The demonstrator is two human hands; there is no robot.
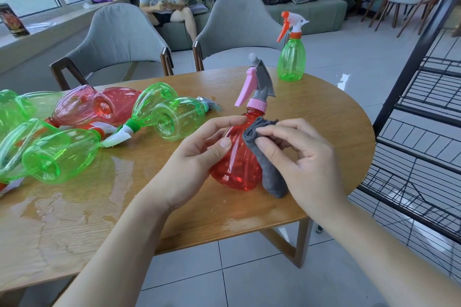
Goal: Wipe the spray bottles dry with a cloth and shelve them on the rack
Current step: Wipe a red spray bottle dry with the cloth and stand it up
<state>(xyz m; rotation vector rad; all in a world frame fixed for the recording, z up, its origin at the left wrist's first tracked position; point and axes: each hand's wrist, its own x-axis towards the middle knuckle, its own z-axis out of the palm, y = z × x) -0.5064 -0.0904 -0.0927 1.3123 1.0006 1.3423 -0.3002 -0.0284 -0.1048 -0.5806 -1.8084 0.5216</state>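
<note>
Left hand grips red bottle, right hand pinches cloth; green bottles lie left

I can read no text anywhere; the dark printed box on the windowsill is too blurred.

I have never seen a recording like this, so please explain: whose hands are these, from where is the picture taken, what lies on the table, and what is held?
There is no machine. A camera worn on a person's head looks down at their own hands. The left hand holds a red spray bottle upright over the wooden table. The right hand presses a grey cloth against it. To the left, green and red bottles lie on their sides near spilled water. One green bottle stands at the far edge. The black wire rack is on the right.
</note>
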